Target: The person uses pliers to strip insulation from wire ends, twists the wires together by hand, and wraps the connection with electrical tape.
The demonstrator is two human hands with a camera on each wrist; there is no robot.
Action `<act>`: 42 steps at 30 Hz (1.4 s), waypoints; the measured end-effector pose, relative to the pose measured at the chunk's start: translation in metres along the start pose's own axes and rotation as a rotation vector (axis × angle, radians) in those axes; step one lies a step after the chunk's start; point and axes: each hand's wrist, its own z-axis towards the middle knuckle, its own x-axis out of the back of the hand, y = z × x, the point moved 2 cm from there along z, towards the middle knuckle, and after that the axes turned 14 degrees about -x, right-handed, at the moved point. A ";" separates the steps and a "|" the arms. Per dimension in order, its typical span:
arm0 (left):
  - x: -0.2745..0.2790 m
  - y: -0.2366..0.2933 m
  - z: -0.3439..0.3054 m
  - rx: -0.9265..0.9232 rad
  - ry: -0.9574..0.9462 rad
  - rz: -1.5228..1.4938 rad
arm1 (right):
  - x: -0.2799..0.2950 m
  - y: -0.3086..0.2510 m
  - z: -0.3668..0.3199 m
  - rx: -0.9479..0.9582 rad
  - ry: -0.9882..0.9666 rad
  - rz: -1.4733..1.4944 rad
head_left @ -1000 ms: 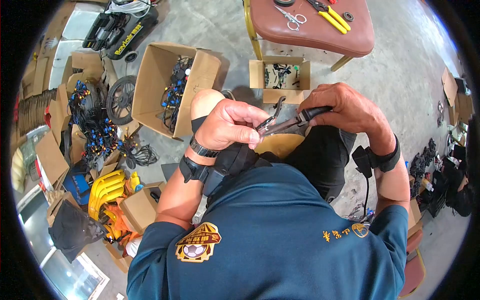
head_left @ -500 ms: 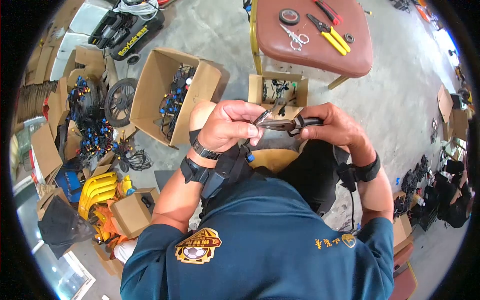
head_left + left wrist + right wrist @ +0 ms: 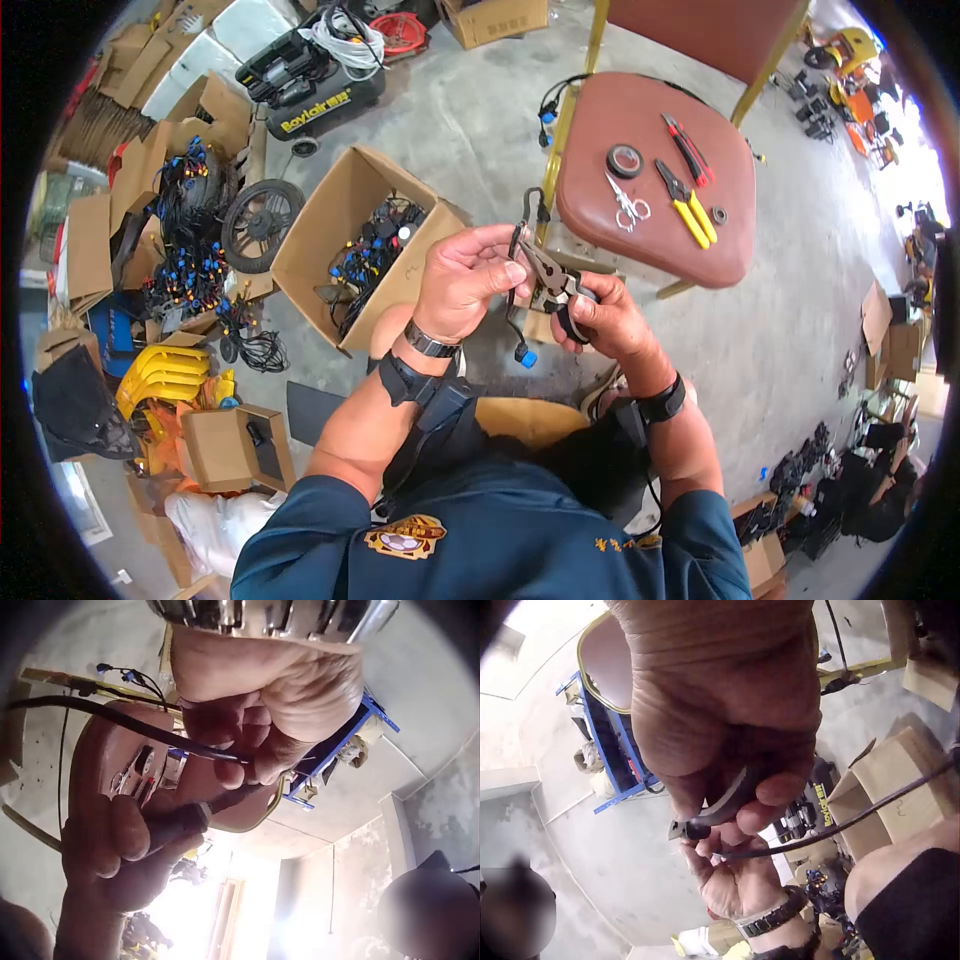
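Observation:
In the head view my left hand (image 3: 465, 285) pinches a thin black cable (image 3: 112, 714) between thumb and fingers. Part of the cable loops above the fingertips, and a blue connector (image 3: 526, 355) hangs below them. My right hand (image 3: 612, 318) grips dark-handled pliers (image 3: 556, 284), whose nose points up and left to the cable beside the left fingertips. The handles look spread in the palm. From the left wrist, the pliers' nose reaches right to the left thumb and fingertips. In the right wrist view the right hand (image 3: 720, 712) covers much of the pliers.
A brown chair seat (image 3: 640, 255) ahead carries black tape (image 3: 624, 161), scissors (image 3: 627, 206), yellow-handled strippers (image 3: 688, 208) and a red cutter (image 3: 686, 150). To the left stands a cardboard box (image 3: 310, 270) of blue-ended cables, with an air compressor (image 3: 320, 100) behind. A smaller box lies partly hidden beneath the hands.
The head view has shifted, showing more of the chair. Both hands now appear farther from the lap. The pliers have turned from nearly level to pointing up-left, and their handles have spread.

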 end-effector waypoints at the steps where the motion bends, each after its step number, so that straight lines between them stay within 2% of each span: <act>1: 0.004 -0.004 0.004 -0.044 0.011 0.022 | 0.001 -0.001 0.006 -0.005 -0.012 0.028; 6: 0.022 -0.020 0.020 -0.123 0.056 0.139 | 0.006 0.002 0.029 0.009 -0.041 0.145; 12: 0.039 -0.031 0.029 -0.206 0.079 0.260 | 0.004 0.010 0.043 -0.053 0.013 0.182; 16: 0.044 -0.029 0.027 -0.232 0.099 0.366 | -0.002 0.025 0.053 -0.096 -0.075 0.272; 19: 0.050 -0.035 0.035 -0.203 0.081 0.320 | -0.003 0.037 0.056 -0.106 0.005 0.317; 20: 0.054 -0.036 0.035 -0.165 0.081 0.317 | 0.004 0.035 0.055 -0.150 0.005 0.250; 22: 0.061 -0.040 0.033 -0.079 0.129 0.271 | 0.006 0.029 0.055 -0.110 0.023 0.153; 25: 0.068 -0.039 0.031 -0.068 0.180 0.226 | 0.011 0.021 0.048 -0.092 0.012 0.010; 31: 0.076 -0.034 0.029 0.004 0.123 0.202 | 0.015 0.011 0.038 -0.005 0.085 -0.234; 32: 0.075 -0.034 0.027 0.025 0.114 0.203 | 0.014 0.008 0.033 -0.021 0.169 -0.220; 35: 0.071 -0.032 0.026 0.070 0.079 0.213 | 0.035 0.012 0.033 0.055 0.340 -0.548; 38: 0.074 -0.034 0.025 0.085 0.034 0.227 | 0.024 -0.006 0.022 0.034 0.526 -0.746; 42: 0.073 -0.035 0.025 0.103 0.049 0.219 | 0.028 -0.004 0.026 0.381 0.636 -1.011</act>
